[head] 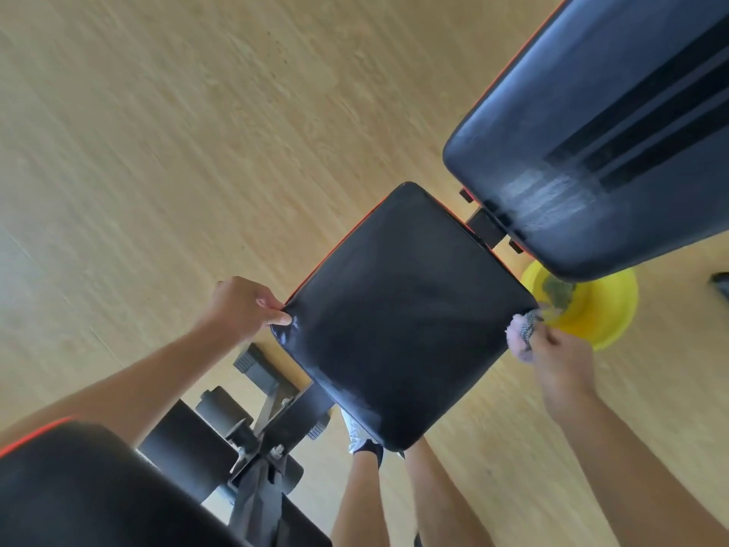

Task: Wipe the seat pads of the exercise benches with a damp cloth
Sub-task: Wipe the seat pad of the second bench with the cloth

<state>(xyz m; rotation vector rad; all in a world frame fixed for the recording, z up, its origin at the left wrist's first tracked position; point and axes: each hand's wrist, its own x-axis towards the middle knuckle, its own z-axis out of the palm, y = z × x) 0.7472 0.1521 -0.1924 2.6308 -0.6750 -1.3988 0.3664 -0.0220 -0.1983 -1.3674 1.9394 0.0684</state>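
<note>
A pale wood-grain floor [165, 124] fills the background, seen from above and at a tilt. Over it stands one bench with two black pads in full view: a squarish seat pad [402, 313] in the middle and a longer back pad [615, 124] at upper right, tilted and edged in orange. A third black pad [79, 491], also orange-edged, pokes in at lower left (whether it belongs to a second bench cannot be told). Between it and the seat pad runs a dark metal frame [268, 424] with bolts and foam rollers.

One yellow basin [591, 309] sits on the floor just beyond the seat pad's right corner, partly hidden under the back pad, with something greenish inside it. The back pad carries a whitish smeared patch near its lower end, and the seat pad shows faint pale streaks along its near edge.

Two bare hands are in view. The left hand [244, 305] is curled over the seat pad's left corner, thumb lying on the top surface and fingers wrapped under the edge, closed on the pad. The right hand [552, 353] is bunched around one cloth [520, 333], pinkish with a grey patterned part, gripped tight and pressed against the right edge of the seat pad, close to the basin.

Two bare legs show below the seat pad, with one white shoe [355, 432] and dark sock visible.
</note>
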